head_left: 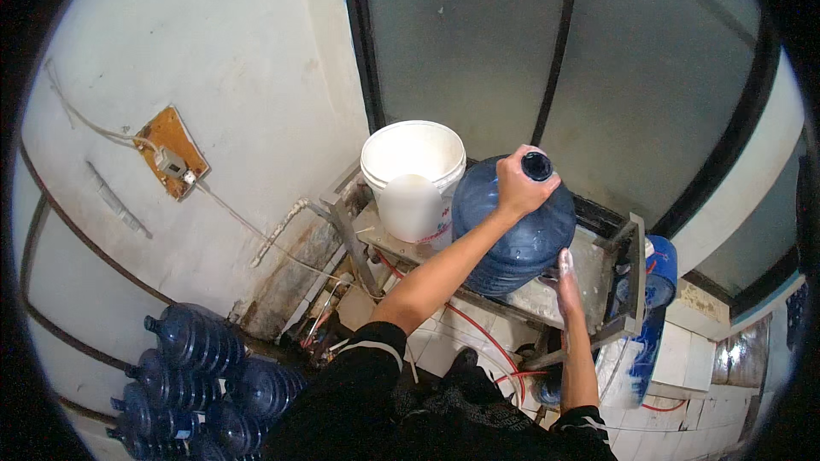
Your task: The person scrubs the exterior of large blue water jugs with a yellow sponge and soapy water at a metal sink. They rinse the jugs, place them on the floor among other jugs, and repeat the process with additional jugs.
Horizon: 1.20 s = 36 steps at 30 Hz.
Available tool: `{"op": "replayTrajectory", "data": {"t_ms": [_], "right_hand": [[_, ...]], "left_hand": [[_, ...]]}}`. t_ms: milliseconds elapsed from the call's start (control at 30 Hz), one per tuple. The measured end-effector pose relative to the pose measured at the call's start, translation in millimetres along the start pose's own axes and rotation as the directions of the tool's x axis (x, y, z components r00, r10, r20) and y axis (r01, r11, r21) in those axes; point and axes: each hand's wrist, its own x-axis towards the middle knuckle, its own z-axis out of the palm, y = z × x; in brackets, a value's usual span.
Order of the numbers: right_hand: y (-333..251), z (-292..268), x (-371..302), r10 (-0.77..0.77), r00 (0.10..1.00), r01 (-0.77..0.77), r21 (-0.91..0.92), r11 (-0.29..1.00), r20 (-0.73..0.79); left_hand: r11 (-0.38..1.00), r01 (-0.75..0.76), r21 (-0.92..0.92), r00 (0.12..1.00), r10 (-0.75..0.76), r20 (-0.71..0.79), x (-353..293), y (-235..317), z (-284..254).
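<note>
A large translucent blue water jug [517, 243] stands upright on a metal bench, its open neck facing up toward me. My left hand [523, 186] is closed around the neck, just below the dark round mouth. Low on the jug's right side, my right hand [567, 282] rests with its fingers stretched out and pointing up. Whitish wet patches, perhaps suds, show on its fingers. Left of the jug and close to it stands a white plastic bucket [389, 158], whose inside bottom I cannot see.
Metal rails frame the bench [589, 269]. Several blue jugs [201, 337] lie stacked at lower left. A blue drum [658, 277] stands at right. Beneath the bench runs a red hose [487, 337]. A plugged-in cable sits on a wooden wall board [171, 154]; dark-framed frosted panels [465, 43] rise behind.
</note>
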Motion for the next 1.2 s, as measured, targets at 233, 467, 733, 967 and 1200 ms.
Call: {"op": "replayTrajectory", "data": {"t_ms": [233, 467, 733, 967, 1200], "right_hand": [[32.8, -39.8, 102.2, 0.023, 1.000, -0.024, -0.044, 0.999, -0.019], [41.9, -51.0, 130.6, 0.126, 0.986, -0.143, -0.171, 0.975, -0.108], [-85.7, 14.5, 123.1, -0.664, 0.665, 0.416, -0.569, 0.709, -0.341], [-152.7, 194.9, 154.9, -0.609, 0.787, 0.588, -0.415, 0.694, 0.096], [5.3, 397.4, 387.5, 0.241, 0.602, 0.703, -0.649, 0.291, 0.761]], "left_hand": [[0.991, 0.130, 0.011, 0.987, -0.131, 0.091, 35.7, -76.0, 57.3], [0.985, 0.169, -0.027, 0.977, -0.163, 0.140, 53.3, -126.7, 84.5], [0.942, 0.290, -0.171, 0.850, -0.171, 0.497, 65.0, -153.4, 58.2], [0.960, 0.215, 0.178, 0.919, -0.261, 0.295, 122.7, -260.6, -120.0], [0.393, 0.162, 0.905, 0.779, -0.614, 0.127, 138.7, -367.5, -302.8]]}}
